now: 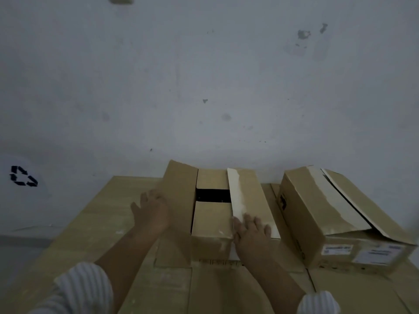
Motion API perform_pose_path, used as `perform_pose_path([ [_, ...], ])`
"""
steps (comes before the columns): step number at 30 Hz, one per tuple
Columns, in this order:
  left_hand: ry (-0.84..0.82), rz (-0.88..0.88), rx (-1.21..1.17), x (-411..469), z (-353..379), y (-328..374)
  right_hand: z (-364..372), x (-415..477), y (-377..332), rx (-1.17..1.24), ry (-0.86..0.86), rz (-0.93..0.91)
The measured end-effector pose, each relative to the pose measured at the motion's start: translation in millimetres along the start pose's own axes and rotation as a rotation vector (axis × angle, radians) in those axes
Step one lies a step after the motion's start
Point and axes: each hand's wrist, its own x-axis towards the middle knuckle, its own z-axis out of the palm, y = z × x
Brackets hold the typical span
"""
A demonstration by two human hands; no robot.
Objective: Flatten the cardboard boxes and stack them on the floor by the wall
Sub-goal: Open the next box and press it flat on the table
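Observation:
A brown cardboard box (210, 225) stands in front of me with its two long top flaps spread apart; a dark gap shows between the inner flaps. My left hand (152, 209) lies flat, fingers apart, against the outside of the left flap (179, 196). My right hand (249, 232) rests palm down on the near end of the right flap (247, 196), which has white torn tape along its edge. A second box (328, 218) sits to the right, its top flaps partly lifted and a label on its near end.
Both boxes sit on a layer of flattened cardboard (226, 288) over a pale wooden surface (90, 223). A stained white wall (204, 87) rises just behind. A white bag with a black recycling mark (22, 176) stands at the left.

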Motion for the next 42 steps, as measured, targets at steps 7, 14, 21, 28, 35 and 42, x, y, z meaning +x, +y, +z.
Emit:
perform_pose_path([
  [7, -0.216, 0.122, -0.590, -22, 54, 47, -1, -2, -5, -0.081, -0.063, -0.033],
  [14, -0.067, 0.092, -0.358, -20, 54, 38, -86, 15, 34, 0.414, 0.345, 0.000],
  [21, -0.115, 0.080, -0.292, -12, 55, 34, -62, 8, 107, 0.028, 0.112, 0.334],
  [28, -0.101, 0.073, -0.617, -15, 65, 43, -20, 18, 70, 0.524, -0.120, 0.316],
  [35, -0.158, 0.047, -0.687, -15, 64, 43, -22, 35, 66, 0.580, -0.161, 0.412],
  [42, -0.098, 0.131, -0.610, -22, 61, 26, -39, 69, 49, 0.179, -0.211, 0.234],
])
